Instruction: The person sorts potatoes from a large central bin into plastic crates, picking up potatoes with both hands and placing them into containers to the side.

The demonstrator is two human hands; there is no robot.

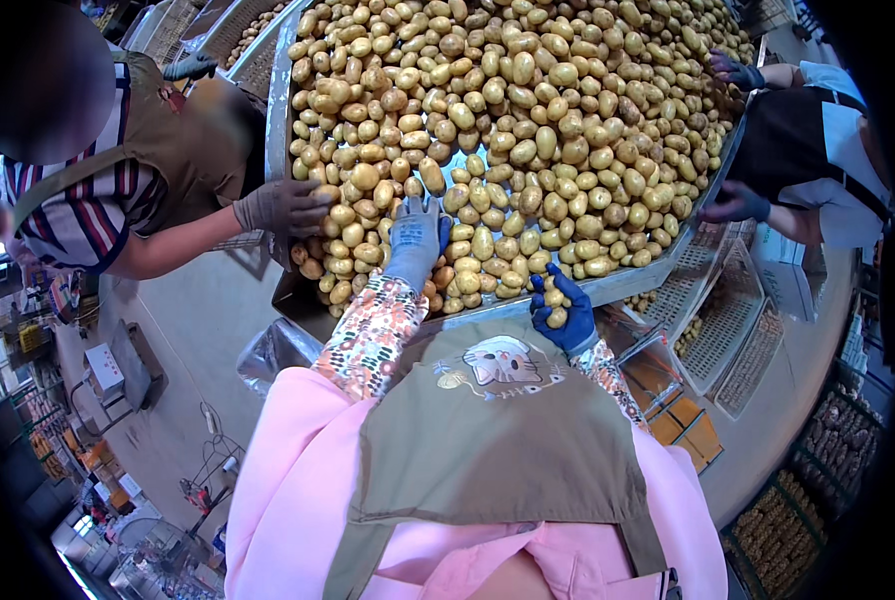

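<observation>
A thick layer of potatoes point(522, 67) covers a large metal-edged sorting table point(642, 281) in front of me. My left hand point(416, 238), in a grey-blue work glove, lies back up on the potatoes near the front left, fingers spread forward and touching some of them. A small patch of the table's bare surface shows just beyond its fingertips. My right hand point(567, 311), in a blue glove, is palm up at the table's front edge, its fingers curled around several small potatoes point(556, 307).
A co-worker's gloved hand point(286, 208) rests on the potatoes at the left. Another person's gloved hands point(736, 204) are at the right edge. Plastic crates point(725, 330) and a cardboard box point(789, 274) stand at the right. A clear plastic bag point(275, 356) hangs by the near left corner.
</observation>
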